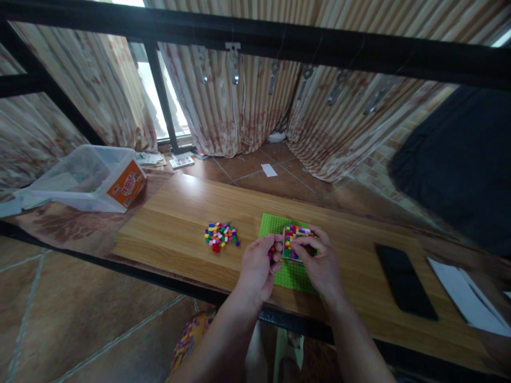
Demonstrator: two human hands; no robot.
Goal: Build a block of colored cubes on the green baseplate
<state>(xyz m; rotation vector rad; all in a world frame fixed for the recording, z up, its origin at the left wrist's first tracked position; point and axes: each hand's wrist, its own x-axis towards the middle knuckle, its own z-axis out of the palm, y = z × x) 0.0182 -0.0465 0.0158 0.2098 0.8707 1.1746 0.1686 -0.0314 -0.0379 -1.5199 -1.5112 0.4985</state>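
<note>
left hand's [257,266] fingers curl round bricks [272,255] — slackening, i could spill them past the tabletop's [167,229] near edge; right hand's [324,261] pinch unclear.

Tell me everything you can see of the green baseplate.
The green baseplate is a thin, bright green sheet, plastic by its look, with rows of small studs across its visible surface. It lies flat on the wooden tabletop, to the right of the pile of loose bricks. A multicoloured block build covers part of its middle. The left hand and right hand hide more of it; whether either touches it cannot be told.
</note>
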